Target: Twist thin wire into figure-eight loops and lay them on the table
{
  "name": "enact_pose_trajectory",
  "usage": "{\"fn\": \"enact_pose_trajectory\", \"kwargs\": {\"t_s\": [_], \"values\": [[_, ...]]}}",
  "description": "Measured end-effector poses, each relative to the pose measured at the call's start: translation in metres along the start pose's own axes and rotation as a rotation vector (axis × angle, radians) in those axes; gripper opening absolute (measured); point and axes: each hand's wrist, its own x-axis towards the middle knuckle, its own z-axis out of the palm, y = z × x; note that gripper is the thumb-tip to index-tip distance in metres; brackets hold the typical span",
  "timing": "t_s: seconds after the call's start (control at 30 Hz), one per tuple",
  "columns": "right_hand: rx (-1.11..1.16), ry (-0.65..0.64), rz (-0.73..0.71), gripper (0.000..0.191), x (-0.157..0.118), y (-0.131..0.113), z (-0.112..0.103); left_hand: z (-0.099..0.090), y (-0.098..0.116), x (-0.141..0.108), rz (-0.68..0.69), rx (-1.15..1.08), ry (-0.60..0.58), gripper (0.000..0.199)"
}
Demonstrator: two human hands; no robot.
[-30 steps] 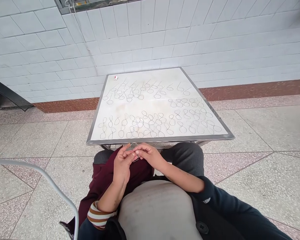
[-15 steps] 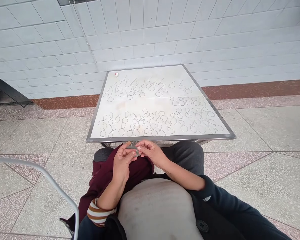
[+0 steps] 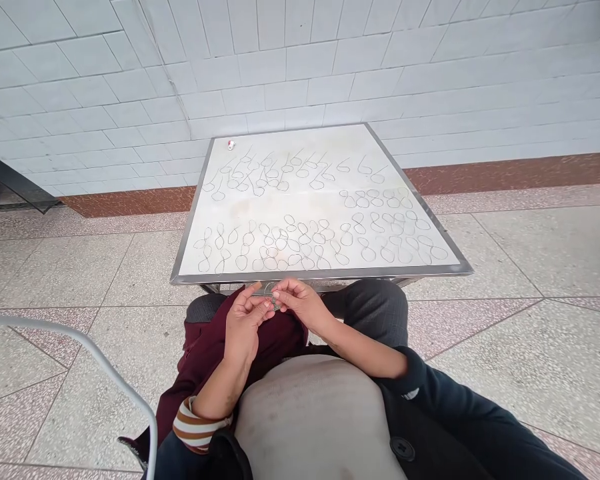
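Just in front of the table's near edge, my left hand [image 3: 245, 317] and my right hand [image 3: 300, 301] meet above my lap. Both are closed, thumbs against fingertips, pinching one thin wire loop [image 3: 269, 285] between them. The loop's arc rises above the fingertips, while its lower part is mostly hidden by them. On the white table [image 3: 300, 205] lie many bent wires. Near the front and right these are figure-eight wire loops [image 3: 369, 249]; toward the back are single loops with a straight tail [image 3: 283, 185].
A small red-and-white object [image 3: 231, 145] sits at the table's back left corner. The table has a grey metal rim [image 3: 325, 274] and stands by a tiled wall [image 3: 280, 87]. A grey hose or tube [image 3: 115, 373] curves past on my left. Dark red cloth [image 3: 280, 340] covers part of my lap.
The view has shifted very slightly. Both hands keep their pinch on the wire loop at nearly the same place, with only small finger movement.
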Motion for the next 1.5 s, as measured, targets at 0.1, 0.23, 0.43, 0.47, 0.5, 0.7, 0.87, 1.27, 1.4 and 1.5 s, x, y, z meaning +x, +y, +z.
{"fn": "enact_pose_trajectory", "kwargs": {"t_s": [0.1,0.23,0.43,0.47,0.5,0.7,0.87,1.27,1.4,1.5], "values": [[-0.013,0.013,0.011,0.026,0.0,-0.002,0.001,-0.001,-0.002,0.001,-0.008,0.002,0.003,0.053],[-0.038,0.024,0.034,0.027,0.001,-0.003,0.0,-0.002,-0.003,0.002,-0.006,0.002,-0.005,0.052],[-0.039,-0.041,0.062,0.028,0.002,-0.005,-0.001,-0.001,-0.001,0.002,-0.013,0.016,0.0,0.052],[-0.036,-0.056,0.058,0.027,0.002,-0.006,-0.002,-0.001,-0.001,0.002,-0.011,0.021,-0.002,0.052],[-0.033,-0.069,0.054,0.027,0.003,-0.006,-0.003,-0.001,0.0,0.002,-0.009,0.024,-0.004,0.052],[-0.001,-0.105,0.04,0.027,0.005,-0.006,-0.003,-0.002,-0.001,0.003,0.003,0.053,-0.001,0.05],[0.039,-0.12,0.035,0.025,0.006,-0.004,-0.003,-0.001,-0.002,0.004,0.042,0.067,0.03,0.048],[0.176,-0.148,0.113,0.026,0.008,-0.004,-0.006,0.003,-0.002,0.002,0.055,-0.001,0.067,0.05],[0.14,-0.188,0.026,0.038,0.009,-0.003,-0.009,0.002,-0.004,0.003,0.022,-0.048,0.078,0.049],[0.078,-0.237,-0.036,0.038,0.01,-0.002,-0.012,0.001,-0.005,0.005,-0.005,-0.075,0.073,0.049]]}}
